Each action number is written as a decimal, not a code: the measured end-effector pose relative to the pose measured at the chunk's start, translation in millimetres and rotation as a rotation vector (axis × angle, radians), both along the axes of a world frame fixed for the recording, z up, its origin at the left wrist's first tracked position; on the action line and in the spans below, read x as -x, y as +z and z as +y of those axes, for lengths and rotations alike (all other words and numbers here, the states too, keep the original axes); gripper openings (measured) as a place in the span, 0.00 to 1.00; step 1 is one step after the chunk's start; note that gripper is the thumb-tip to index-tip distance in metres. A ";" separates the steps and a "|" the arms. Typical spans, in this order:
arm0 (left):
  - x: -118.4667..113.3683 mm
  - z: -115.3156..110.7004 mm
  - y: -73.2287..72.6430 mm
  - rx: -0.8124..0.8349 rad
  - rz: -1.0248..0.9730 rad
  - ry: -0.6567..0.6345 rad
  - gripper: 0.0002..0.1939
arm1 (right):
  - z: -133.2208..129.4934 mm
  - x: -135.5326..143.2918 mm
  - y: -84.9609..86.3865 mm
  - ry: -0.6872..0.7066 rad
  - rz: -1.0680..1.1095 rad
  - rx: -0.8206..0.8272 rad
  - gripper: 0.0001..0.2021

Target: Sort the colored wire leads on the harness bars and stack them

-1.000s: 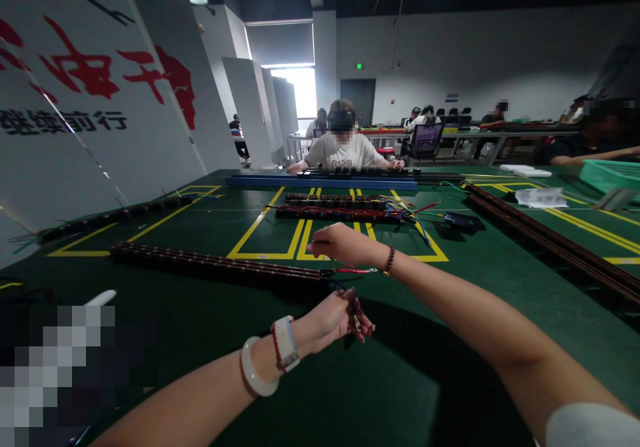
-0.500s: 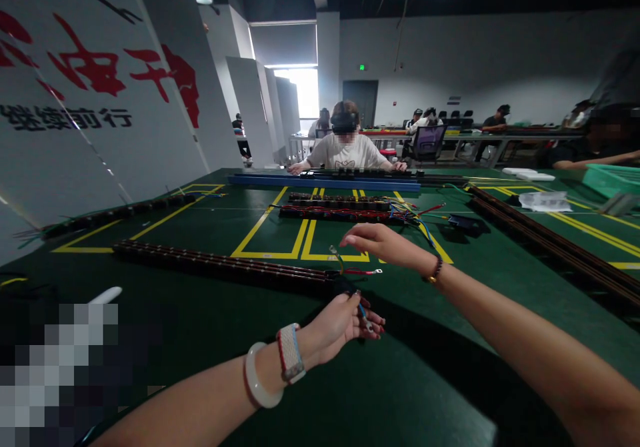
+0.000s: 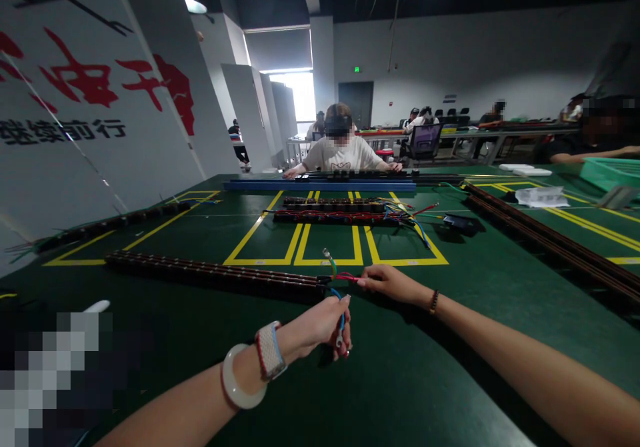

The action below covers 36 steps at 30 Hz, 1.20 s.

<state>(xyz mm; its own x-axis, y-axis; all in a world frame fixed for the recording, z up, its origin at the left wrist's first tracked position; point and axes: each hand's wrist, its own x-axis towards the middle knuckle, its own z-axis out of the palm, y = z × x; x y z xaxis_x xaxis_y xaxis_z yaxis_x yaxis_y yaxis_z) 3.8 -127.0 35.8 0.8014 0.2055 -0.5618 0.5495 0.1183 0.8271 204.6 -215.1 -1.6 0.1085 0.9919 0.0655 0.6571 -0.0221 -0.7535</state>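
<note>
1. The green worktop [image 3: 400,380] is spreading out beneath the left hand [image 3: 320,322] and the right hand [image 3: 393,283].
2. The long dark bar bundle [image 3: 215,273] is lying just beyond the left hand, reaching away leftward.
3. The left hand is pinching the blue wire [image 3: 342,320], whose lug is hanging below the thumb.
4. The right hand is pinching the red wire [image 3: 345,276] near its free end, fingertips pressed together.
5. The green-yellow wire [image 3: 334,268] is sticking up beyond the left hand, leftward of the right.

Right hand [image 3: 395,284]: lowered, nearer the worktop's [image 3: 425,380] near edge; now pinching the red wire [image 3: 346,276].
Left hand [image 3: 317,326]: outspread fingers now curled in beside the blue wire [image 3: 342,322].
</note>
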 end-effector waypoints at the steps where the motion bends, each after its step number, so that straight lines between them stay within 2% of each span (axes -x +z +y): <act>1: 0.3 3.4 -0.5 -0.030 0.008 -0.030 0.18 | 0.0 0.6 -0.5 -0.002 0.009 -0.008 0.23; 7: 3.1 26.7 3.9 -0.239 0.089 -0.361 0.26 | -1.5 1.5 -1.2 -0.024 0.061 0.012 0.22; 11: 4.2 37.4 10.8 -0.336 0.090 -0.459 0.24 | -0.5 1.8 0.8 -0.037 0.048 0.025 0.23; 15: 4.5 45.0 12.3 -0.300 0.073 -0.540 0.22 | 0.1 2.3 0.3 -0.040 0.023 0.022 0.23; 18: 3.4 46.3 6.4 -0.203 0.047 -0.516 0.21 | -0.3 2.0 0.6 -0.038 0.013 0.030 0.22; 20: 2.3 44.8 0.1 -0.051 0.015 -0.468 0.21 | -0.3 1.2 3.2 -0.041 0.012 0.001 0.21; 23: 0.9 41.8 -8.5 0.217 -0.026 -0.392 0.21 | 0.1 2.9 14.9 -0.159 0.006 -0.159 0.18; 26: 1.0 39.8 -13.7 0.366 -0.061 -0.351 0.21 | -0.4 17.1 36.9 -0.247 -0.015 -0.355 0.17; 28: 3.0 38.7 -15.9 0.406 -0.095 -0.330 0.21 | -1.4 35.2 53.4 -0.159 -0.032 -0.425 0.18; 30: 6.6 36.9 -17.4 0.422 -0.155 -0.307 0.21 | -2.3 56.1 66.6 0.000 -0.074 -0.428 0.22; 33: 11.9 32.8 -18.8 0.443 -0.247 -0.281 0.21 | -1.7 80.1 74.5 0.194 -0.194 -0.395 0.24; 34: 12.7 31.4 -19.1 0.437 -0.255 -0.273 0.20 | -1.0 84.0 74.1 0.216 -0.228 -0.393 0.22; 36: 12.2 29.1 -19.6 0.409 -0.229 -0.253 0.18 | 0.5 85.7 71.0 0.174 -0.261 -0.405 0.16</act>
<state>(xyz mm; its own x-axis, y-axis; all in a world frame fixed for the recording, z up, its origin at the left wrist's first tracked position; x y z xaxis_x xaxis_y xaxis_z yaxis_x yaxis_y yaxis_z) -8.3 -97.8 16.1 0.9092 -0.2090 -0.3601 0.4130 0.3436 0.8434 118.9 -214.7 69.4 -0.1269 0.8832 0.4516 0.7924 0.3642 -0.4895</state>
